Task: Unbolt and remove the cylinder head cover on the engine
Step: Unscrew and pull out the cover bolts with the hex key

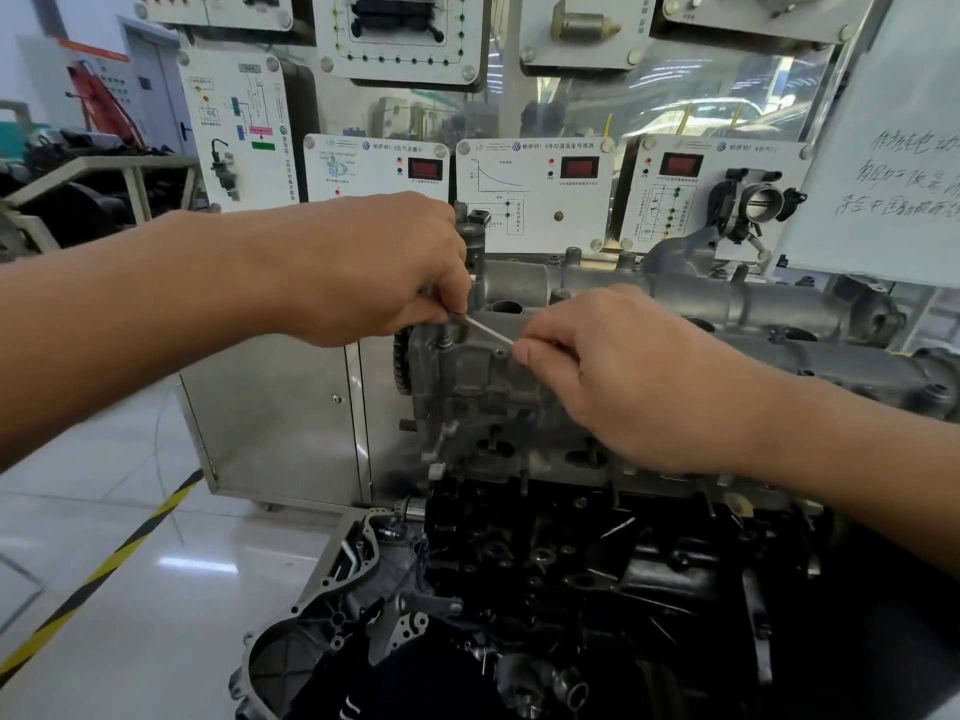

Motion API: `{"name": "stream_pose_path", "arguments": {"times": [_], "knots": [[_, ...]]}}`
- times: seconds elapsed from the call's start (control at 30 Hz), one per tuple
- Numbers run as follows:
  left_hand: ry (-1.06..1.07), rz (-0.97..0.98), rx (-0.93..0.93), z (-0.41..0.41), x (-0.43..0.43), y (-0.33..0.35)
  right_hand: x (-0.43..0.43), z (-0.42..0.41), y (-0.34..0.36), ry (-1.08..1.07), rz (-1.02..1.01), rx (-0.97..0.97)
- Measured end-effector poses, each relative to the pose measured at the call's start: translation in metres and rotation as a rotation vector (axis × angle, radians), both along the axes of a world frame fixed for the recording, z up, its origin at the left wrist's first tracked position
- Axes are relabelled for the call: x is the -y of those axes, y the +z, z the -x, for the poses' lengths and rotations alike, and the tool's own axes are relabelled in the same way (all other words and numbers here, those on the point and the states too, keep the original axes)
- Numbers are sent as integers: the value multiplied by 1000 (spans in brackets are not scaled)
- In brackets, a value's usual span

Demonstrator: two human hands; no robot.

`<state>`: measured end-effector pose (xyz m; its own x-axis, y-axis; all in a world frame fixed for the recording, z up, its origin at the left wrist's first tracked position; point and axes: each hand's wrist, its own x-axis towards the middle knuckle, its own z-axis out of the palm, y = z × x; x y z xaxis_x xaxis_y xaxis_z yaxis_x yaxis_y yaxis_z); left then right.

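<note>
**A:** Where was the cover at that moment?

**B:** On the engine (pixel 571 563). The grey cylinder head cover (pixel 727 304) lay across the top. It ran away to the right behind the right fingers, and its near end sat just under both hands.

**A:** And the hands?

**B:** The left hand (pixel 363 272) had its fingers (pixel 441 304) pinched on one end of a thin metal key (pixel 488 332). The right hand (pixel 639 387) pinched the other end between thumb and fingers (pixel 524 350). The key sloped down from the left fingers to the right ones.

**A:** Was it on a bolt?

**B:** A small bolt (pixel 444 343) stood just below the left fingers. I could not tell whether the key's tip sat in it, because the fingers hid that end.

**A:** So which step was it?

**B:** Unbolting, I judged, at the end corner of the cover. The cover had not been lifted anywhere, so removal was some way off.

**A:** What did the next move call for?

**B:** The left fingers needed to hold the key square in the bolt while the right fingers swung the long arm round. So thin a key could slip, or round the socket, if it tilted. The bolts further right of the right fingers would probably want the same before any lifting.
</note>
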<state>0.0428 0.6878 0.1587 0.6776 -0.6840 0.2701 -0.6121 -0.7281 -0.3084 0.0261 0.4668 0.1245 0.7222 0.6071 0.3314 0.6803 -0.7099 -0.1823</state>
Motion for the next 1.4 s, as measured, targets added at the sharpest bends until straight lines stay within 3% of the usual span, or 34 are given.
{"name": "stream_pose_path", "arguments": {"times": [0.43, 0.77, 0.83, 0.93, 1.07, 1.2, 1.4], "knots": [[11, 108, 2, 2, 6, -8, 4, 4, -9, -9, 124, 145], [45, 260, 198, 18, -2, -45, 6, -4, -5, 18, 144, 207], [101, 433, 96, 14, -6, -47, 5, -5, -4, 25, 158, 198], [202, 874, -143, 6, -4, -50, 5, -6, -1, 35, 164, 178], [268, 1257, -83, -13, 15, -66, 6, -7, 0, 45, 152, 172], [199, 1680, -483, -21, 28, -83, 7, -8, -2, 51, 127, 155], [79, 1792, -402, -22, 31, -100, 7, -12, -6, 74, 111, 158]]}}
